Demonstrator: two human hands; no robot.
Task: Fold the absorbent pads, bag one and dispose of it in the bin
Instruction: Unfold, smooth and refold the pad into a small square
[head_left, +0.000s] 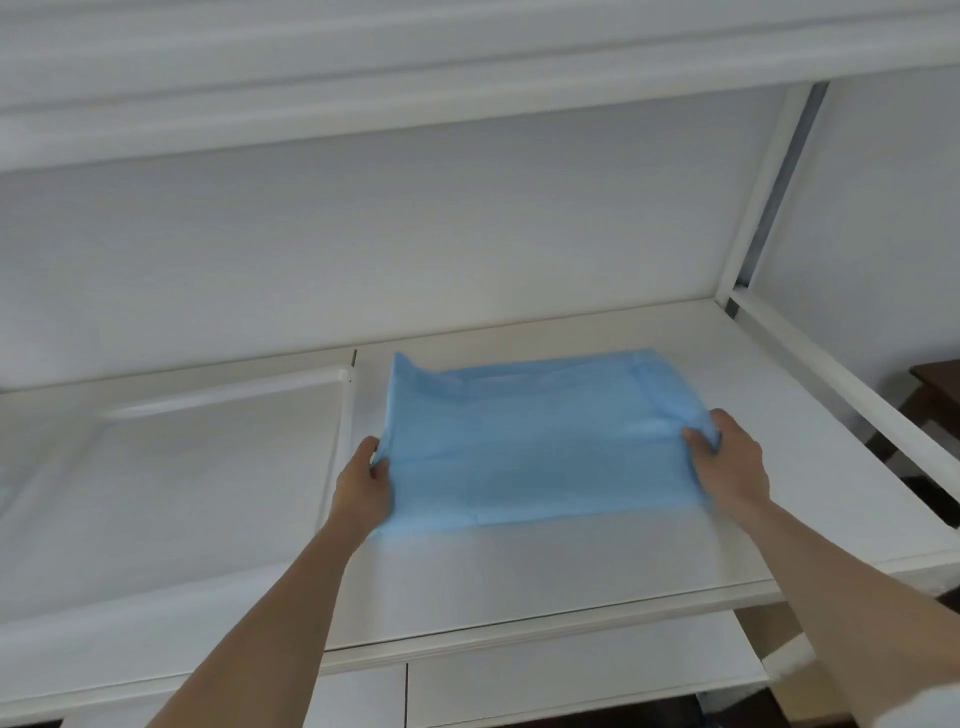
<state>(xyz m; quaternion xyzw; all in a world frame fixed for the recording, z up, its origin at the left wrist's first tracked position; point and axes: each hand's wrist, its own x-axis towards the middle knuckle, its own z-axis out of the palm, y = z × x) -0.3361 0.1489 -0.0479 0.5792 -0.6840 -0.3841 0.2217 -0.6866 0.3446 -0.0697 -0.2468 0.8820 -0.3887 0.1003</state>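
Blue absorbent pad (540, 441) on white table (519, 582), left hand (363, 486) pinching left edge, right hand (727, 462) pinching right edge

There is only one view, a wide-angle camera worn on the person's head, which looks forward and down over both bare forearms onto the flat white tabletop (519, 571) from close above its near edge. It faces the plain white back wall (415, 249) under a white upper shelf (415, 62), and the wide lens bends the straight lines at the borders. The left hand (363, 483) and right hand (727, 462) lie near the middle of the picture, and at the right border the view passes the white frame post (763, 192) to a dark brown wooden piece of furniture (935, 384)
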